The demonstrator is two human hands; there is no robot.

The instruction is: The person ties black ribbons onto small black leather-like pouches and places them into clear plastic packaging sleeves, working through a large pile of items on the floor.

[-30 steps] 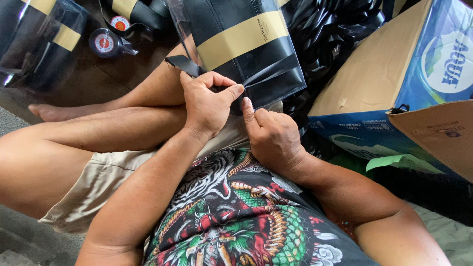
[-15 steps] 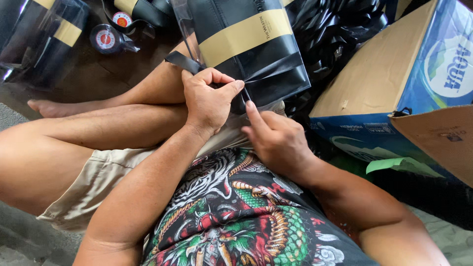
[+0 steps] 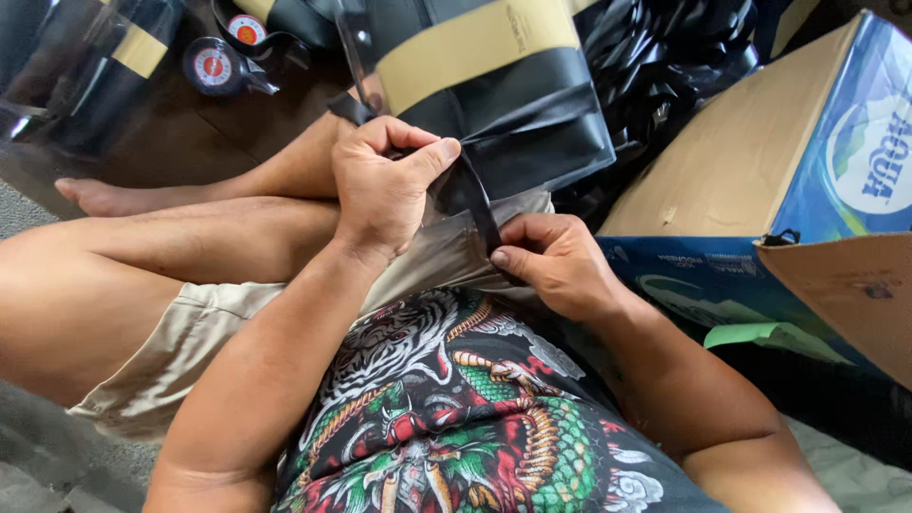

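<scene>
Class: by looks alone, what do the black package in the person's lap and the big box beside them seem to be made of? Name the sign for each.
Black package: looks like thin glossy plastic film, since it creases sharply and reflects light; its tan band may be paper or tape. Box: corrugated cardboard, matte brown on its flap, with printed blue sides.

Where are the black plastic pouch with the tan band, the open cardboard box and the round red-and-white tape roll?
black plastic pouch with tan band (image 3: 494, 104), head view, on its black front below the band.
open cardboard box (image 3: 750, 142), head view, on its brown flap.
round red-and-white tape roll (image 3: 217, 66), head view, on its face.
</scene>
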